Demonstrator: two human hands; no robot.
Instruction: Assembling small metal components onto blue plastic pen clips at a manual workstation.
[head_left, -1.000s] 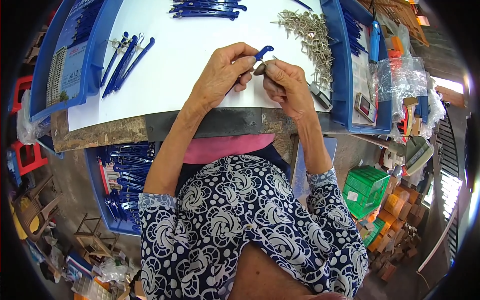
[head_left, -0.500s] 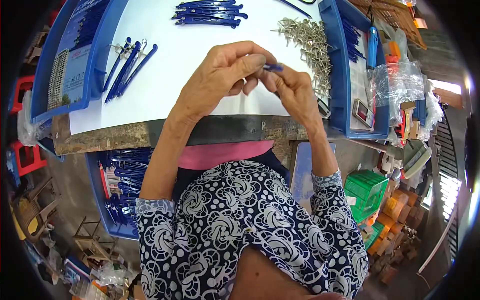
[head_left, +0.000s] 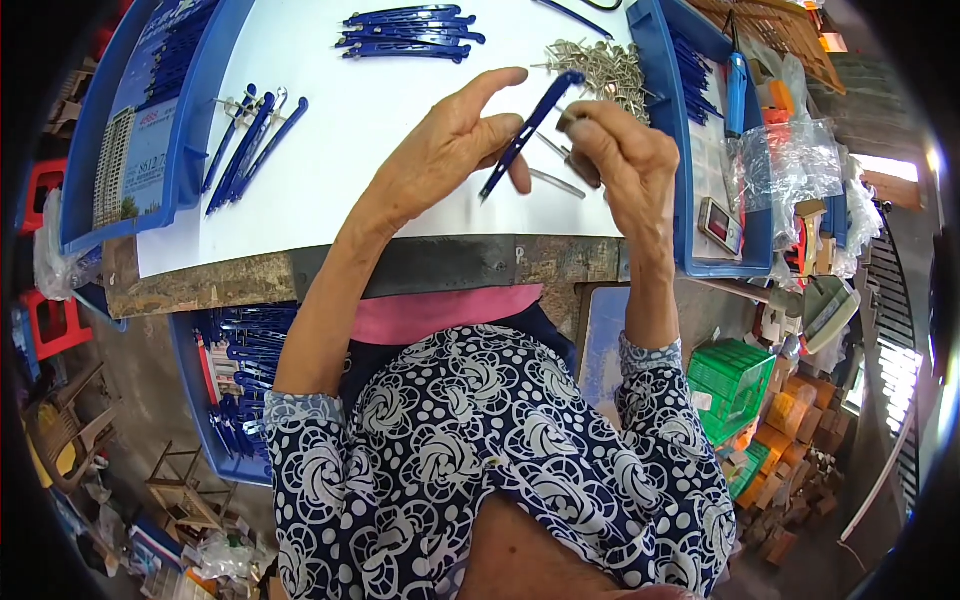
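Observation:
My left hand [head_left: 445,150] pinches a long, narrow dark blue hair clip [head_left: 530,132] between the thumb and the fingers behind it, with the index finger lifted away. The clip slants, its rounded end up and to the right. Close by, my right hand [head_left: 630,160] is closed around a thin silvery metal tool [head_left: 557,184] whose two slim prongs point left toward the clip; its exact kind is hard to make out. Beyond that hand lies a heap of small silvery metal parts with thin legs [head_left: 600,72]. Several blue clips [head_left: 255,145] with metal bits rest at the left on white sheeting.
A stack of blue clips [head_left: 408,32] lies at the back. Blue trays stand on the left [head_left: 185,150] and right [head_left: 683,200], the right one holding a small device [head_left: 721,226]. Under the worn table edge [head_left: 220,272] is another blue tray [head_left: 190,375] full of clips.
My hands have moved apart, the right one outward and slightly down. The blue clip has turned from nearly level to a steep slant, and the metal tool has come into sight.

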